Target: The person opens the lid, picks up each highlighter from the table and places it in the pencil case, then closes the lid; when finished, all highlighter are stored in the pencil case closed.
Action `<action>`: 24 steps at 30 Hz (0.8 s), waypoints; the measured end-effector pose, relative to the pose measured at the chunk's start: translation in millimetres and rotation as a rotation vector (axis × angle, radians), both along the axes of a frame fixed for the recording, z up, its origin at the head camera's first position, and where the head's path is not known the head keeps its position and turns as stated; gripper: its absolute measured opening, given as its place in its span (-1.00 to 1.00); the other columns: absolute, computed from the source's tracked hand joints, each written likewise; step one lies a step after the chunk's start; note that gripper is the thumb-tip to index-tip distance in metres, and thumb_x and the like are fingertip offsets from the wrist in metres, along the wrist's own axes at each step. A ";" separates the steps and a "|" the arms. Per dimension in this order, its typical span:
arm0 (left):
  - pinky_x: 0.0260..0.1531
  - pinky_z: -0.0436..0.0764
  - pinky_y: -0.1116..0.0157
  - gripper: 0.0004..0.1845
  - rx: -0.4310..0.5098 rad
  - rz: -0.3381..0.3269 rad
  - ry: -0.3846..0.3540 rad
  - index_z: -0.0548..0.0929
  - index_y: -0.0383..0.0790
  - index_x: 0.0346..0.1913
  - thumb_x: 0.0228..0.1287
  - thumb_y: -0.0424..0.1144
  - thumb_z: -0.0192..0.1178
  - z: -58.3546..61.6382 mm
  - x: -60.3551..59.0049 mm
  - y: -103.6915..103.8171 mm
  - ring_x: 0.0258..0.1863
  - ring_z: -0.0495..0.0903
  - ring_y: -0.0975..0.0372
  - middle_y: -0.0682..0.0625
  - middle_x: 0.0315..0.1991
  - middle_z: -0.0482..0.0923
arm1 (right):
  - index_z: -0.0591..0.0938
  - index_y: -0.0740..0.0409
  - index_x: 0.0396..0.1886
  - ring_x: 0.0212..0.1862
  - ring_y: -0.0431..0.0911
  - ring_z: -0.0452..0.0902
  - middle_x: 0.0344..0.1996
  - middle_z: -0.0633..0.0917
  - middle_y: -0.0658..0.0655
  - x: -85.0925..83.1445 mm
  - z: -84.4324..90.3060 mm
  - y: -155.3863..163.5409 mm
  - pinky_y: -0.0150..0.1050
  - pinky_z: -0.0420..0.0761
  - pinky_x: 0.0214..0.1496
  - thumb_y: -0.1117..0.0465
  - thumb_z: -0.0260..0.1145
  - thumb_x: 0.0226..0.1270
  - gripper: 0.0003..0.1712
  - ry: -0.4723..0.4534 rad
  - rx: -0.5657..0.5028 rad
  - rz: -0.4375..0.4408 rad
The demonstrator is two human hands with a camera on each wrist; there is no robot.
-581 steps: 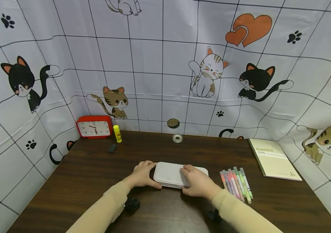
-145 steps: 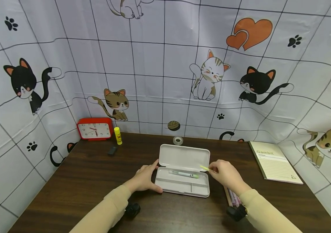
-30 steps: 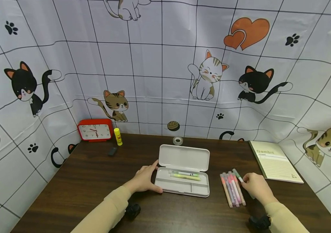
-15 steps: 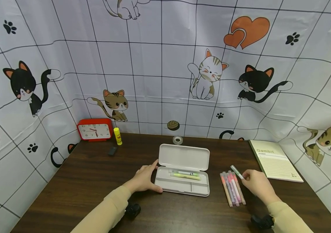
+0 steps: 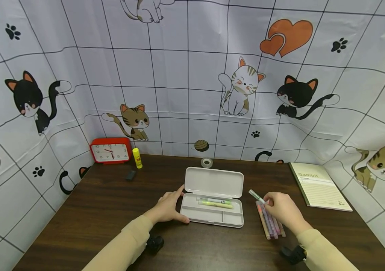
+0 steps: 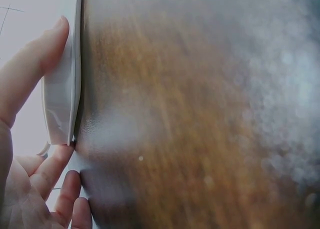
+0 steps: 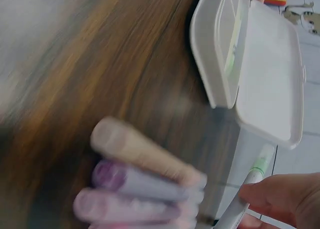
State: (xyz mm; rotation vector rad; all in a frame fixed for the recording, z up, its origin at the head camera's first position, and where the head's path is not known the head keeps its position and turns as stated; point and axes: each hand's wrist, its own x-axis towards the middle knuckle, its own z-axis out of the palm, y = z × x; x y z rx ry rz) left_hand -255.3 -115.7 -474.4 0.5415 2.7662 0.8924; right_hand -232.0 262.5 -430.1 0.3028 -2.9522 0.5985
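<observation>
My left hand (image 5: 166, 207) steadies the left end of an open white pencil case (image 5: 200, 217), thumb at its front edge and fingers at the back corner. In the left wrist view the thumb presses the case's side wall (image 6: 59, 104) and a fingertip touches its end. Two green-toned markers (image 5: 215, 205) lie in the case's rear compartment. My right hand (image 5: 284, 210) pinches a white marker with a green band (image 5: 256, 196), raised and slanted above the table between case and pens. Under that hand lies a row of orange, purple and pink markers (image 5: 267, 225).
Along the back stand a red clock (image 5: 110, 150), a yellow glue stick (image 5: 137, 158) and a roll of tape (image 5: 206, 162). A small dark block (image 5: 131, 175) lies before the glue stick. At the right lies a notepad (image 5: 320, 186). A cat-print sheet hangs behind the table.
Over the last second my right hand has lifted the green-banded marker from beside the row and carried it left towards the case. Earlier the case was closed; it now lies open with two markers inside.
</observation>
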 end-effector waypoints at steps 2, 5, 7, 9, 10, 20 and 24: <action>0.20 0.18 -0.16 0.29 0.001 0.000 -0.001 0.02 -0.27 0.48 -0.27 0.14 0.54 -0.2 -0.2 -0.3 0.26 0.22 -0.08 -0.08 0.27 0.39 | 0.66 0.23 -0.37 -0.56 -0.19 0.34 -0.62 0.50 -0.03 -2.0 1.1 -7.1 -0.30 0.35 -0.54 0.35 0.32 0.09 -0.92 -0.005 -0.003 0.013; 0.22 0.16 -0.15 0.29 0.002 0.005 -0.009 0.01 -0.25 0.49 -0.27 0.13 0.54 -0.1 -0.2 -0.5 0.27 0.21 -0.08 -0.07 0.28 0.38 | 0.67 0.21 -0.38 -0.53 -0.17 0.35 -0.60 0.50 -0.02 -4.5 2.1 -18.1 -0.27 0.37 -0.50 0.35 0.34 0.10 -0.93 -0.005 -0.006 0.029; 0.21 0.16 -0.16 0.29 0.010 0.005 -0.008 0.01 -0.26 0.49 -0.27 0.12 0.55 -0.3 -0.4 -0.6 0.27 0.21 -0.09 -0.08 0.28 0.39 | 0.67 0.20 -0.39 -0.52 -0.17 0.35 -0.59 0.50 -0.01 -6.0 2.3 -25.7 -0.26 0.38 -0.48 0.34 0.35 0.10 -0.94 -0.003 0.000 0.039; 0.22 0.15 -0.16 0.28 0.015 0.005 -0.009 0.01 -0.26 0.49 -0.27 0.12 0.54 -0.9 -0.6 -0.9 0.27 0.21 -0.09 -0.08 0.28 0.39 | 0.68 0.20 -0.39 -0.52 -0.17 0.34 -0.59 0.49 -0.01 -7.3 2.0 -34.0 -0.27 0.38 -0.48 0.35 0.36 0.09 -0.94 0.006 0.010 0.053; 0.22 0.16 -0.16 0.28 0.018 0.005 -0.009 0.01 -0.27 0.48 -0.27 0.12 0.54 -1.4 -0.7 -1.2 0.27 0.21 -0.09 -0.08 0.28 0.39 | 0.68 0.20 -0.39 -0.52 -0.17 0.33 -0.59 0.48 -0.01 -8.0 1.6 -38.6 -0.27 0.37 -0.48 0.35 0.36 0.09 -0.94 0.010 0.013 0.063; 0.22 0.15 -0.16 0.29 0.023 0.005 -0.009 0.01 -0.27 0.49 -0.27 0.15 0.54 -6.3 -1.6 -2.2 0.28 0.21 -0.08 -0.07 0.28 0.38 | 0.70 0.15 -0.43 -0.53 -0.20 0.31 -0.61 0.48 -0.03 -14.3 -7.5 -88.1 -0.29 0.38 -0.47 0.39 0.40 0.01 -0.90 0.041 0.043 0.177; 0.22 0.15 -0.16 0.29 0.021 0.007 -0.006 0.00 -0.26 0.49 -0.27 0.15 0.54 -5.9 -1.6 -2.6 0.28 0.20 -0.08 -0.07 0.29 0.37 | 0.70 0.12 -0.46 -0.52 -0.22 0.33 -0.61 0.50 -0.05 -15.3 -11.0 -104.3 -0.28 0.40 -0.46 0.38 0.44 -0.02 -0.89 0.064 0.054 0.212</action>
